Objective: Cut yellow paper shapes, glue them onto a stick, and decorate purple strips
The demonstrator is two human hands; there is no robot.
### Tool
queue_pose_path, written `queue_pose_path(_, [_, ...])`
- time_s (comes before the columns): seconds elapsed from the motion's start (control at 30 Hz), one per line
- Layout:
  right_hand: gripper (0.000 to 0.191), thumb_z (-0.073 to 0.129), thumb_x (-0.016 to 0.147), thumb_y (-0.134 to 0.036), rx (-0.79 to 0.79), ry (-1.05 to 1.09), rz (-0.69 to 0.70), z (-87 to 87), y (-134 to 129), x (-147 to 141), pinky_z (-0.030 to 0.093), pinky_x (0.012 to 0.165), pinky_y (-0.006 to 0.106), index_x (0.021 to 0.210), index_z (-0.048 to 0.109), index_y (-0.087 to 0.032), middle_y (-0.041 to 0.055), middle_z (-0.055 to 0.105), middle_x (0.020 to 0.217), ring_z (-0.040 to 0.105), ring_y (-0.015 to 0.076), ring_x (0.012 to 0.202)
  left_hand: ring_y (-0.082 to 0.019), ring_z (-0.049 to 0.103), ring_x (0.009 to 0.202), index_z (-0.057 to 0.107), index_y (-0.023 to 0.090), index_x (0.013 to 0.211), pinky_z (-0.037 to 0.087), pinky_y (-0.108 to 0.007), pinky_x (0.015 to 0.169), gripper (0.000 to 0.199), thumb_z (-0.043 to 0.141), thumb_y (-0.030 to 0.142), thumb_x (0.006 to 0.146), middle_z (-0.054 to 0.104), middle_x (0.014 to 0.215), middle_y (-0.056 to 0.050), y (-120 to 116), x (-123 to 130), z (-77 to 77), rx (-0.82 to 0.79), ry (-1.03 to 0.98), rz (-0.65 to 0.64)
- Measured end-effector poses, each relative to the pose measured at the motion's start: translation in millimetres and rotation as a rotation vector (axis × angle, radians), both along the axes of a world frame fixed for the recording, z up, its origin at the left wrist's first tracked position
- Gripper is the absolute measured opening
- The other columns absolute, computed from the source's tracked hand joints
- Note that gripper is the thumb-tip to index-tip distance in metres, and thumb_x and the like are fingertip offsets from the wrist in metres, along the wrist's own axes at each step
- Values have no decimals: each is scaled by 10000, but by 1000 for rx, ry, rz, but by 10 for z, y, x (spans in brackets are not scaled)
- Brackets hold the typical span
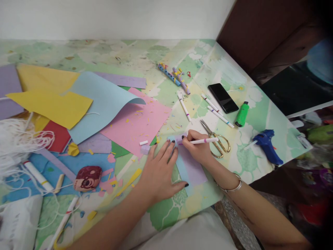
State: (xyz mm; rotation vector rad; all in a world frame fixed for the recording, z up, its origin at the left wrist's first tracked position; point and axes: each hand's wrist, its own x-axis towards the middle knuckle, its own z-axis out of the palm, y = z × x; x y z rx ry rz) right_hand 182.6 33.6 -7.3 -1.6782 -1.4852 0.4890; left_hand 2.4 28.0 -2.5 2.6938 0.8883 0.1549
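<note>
My right hand (199, 146) is closed around a white marker with a purple band (208, 140), its tip at the upper part of a light purple paper strip (192, 165). Small purple marks show near that tip. Under the purple strip lies a light blue paper strip (183, 177), partly covered. My left hand (162, 166) rests flat with fingers spread, the fingertips at the strips' upper left edge. Beside its fingers are a small white marker cap (143, 142) and a lilac scrap (145, 149). Gold-handled scissors (214, 135) lie just beyond my right hand.
Coloured sheets, including a pink one (140, 118) and a curled blue one (96, 104), spread leftward amid scraps. White cord (23, 146) is heaped at far left. Several markers (184, 107), a phone (223, 98), a green highlighter (242, 114) and a blue glue gun (269, 146) lie rightward.
</note>
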Motion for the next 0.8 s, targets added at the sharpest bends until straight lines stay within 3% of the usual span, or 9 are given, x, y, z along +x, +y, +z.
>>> queue_pose_path(0.53, [329,513,692,-131,18,-15,52,-6,-10,15,226,475,248,532,235,-201,-73,253,471,253,80,458,-301,114,1398,321,107,1380,-5,-537,1111,889,403,718,738,230,1499,-153,-1,0,-7,-7,-7,0])
queue_pose_path(0.8, [331,502,697,-130,30,-13,13,-10,-12,11,232,487,252,545,217,-204,-70,251,481,256,86,472,-304,115,1397,325,101,1377,4,-543,1110,883,393,715,745,232,1497,-159,0,0,-6,1,-4,0])
